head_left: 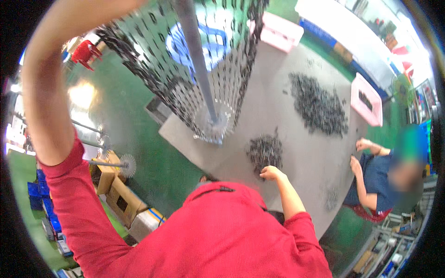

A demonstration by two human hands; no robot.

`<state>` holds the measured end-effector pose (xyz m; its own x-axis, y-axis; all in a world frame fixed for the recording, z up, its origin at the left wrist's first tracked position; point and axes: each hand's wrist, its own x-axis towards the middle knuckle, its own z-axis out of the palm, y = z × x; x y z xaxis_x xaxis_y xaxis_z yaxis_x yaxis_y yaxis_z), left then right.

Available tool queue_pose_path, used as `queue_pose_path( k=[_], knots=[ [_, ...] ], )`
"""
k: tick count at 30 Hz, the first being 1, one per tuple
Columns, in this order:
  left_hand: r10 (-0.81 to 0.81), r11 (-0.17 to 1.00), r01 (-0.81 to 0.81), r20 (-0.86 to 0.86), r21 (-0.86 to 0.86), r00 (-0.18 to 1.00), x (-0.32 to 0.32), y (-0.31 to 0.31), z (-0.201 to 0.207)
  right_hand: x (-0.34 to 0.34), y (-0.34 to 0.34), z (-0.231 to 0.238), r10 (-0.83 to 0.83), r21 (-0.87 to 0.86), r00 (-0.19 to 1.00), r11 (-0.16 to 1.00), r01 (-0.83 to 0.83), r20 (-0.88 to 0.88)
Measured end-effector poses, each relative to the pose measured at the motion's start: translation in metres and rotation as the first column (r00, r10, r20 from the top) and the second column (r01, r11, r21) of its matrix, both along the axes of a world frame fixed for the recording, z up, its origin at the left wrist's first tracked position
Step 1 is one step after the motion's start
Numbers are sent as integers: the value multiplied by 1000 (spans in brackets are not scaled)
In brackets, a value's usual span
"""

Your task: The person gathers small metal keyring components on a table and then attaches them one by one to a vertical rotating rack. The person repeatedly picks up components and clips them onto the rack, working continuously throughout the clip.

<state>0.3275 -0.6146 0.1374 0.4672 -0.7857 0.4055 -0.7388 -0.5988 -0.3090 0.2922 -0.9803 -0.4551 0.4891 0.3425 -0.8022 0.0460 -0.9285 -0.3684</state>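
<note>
My left arm (44, 88) is raised along the left side and bends right at the top edge, where its hand is out of view. Under it a rack stands on the table corner: a grey pole (197, 55) with a clear toothed disc (214, 121) at its base and rows of small black parts strung around it. My right hand (272, 173) is at the near edge of a small heap of black parts (265, 150), its fingers pinched together. What sits between those fingertips is too small to make out.
The grey table (259, 97) also holds a larger heap of black parts (320, 106) and two pink trays (281, 32). A co-worker in dark blue (371, 176) sits at the right edge, hands at the table. Cardboard boxes (124, 201) and another toothed disc (128, 166) are at left.
</note>
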Motion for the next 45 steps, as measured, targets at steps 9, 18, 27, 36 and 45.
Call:
queue_pose_path(
  k=[9,18,27,36,45],
  knots=[
    [48,998,-49,-41,-35,998,-9,-20,4,89,126,403,-722,721,236,489,-490,650],
    [78,989,-80,-19,-128,997,-3,-20,-2,67,185,486,-885,710,-90,423,-563,456],
    [105,982,-96,48,-161,993,-3,-15,-12,74,200,495,-921,800,146,226,-555,361],
    [107,986,-91,114,-142,988,0,-13,-14,82,171,491,-828,847,485,-22,-531,282],
    [99,981,-95,21,-168,995,-6,9,-7,93,142,485,-598,976,777,45,-215,199]
  ],
)
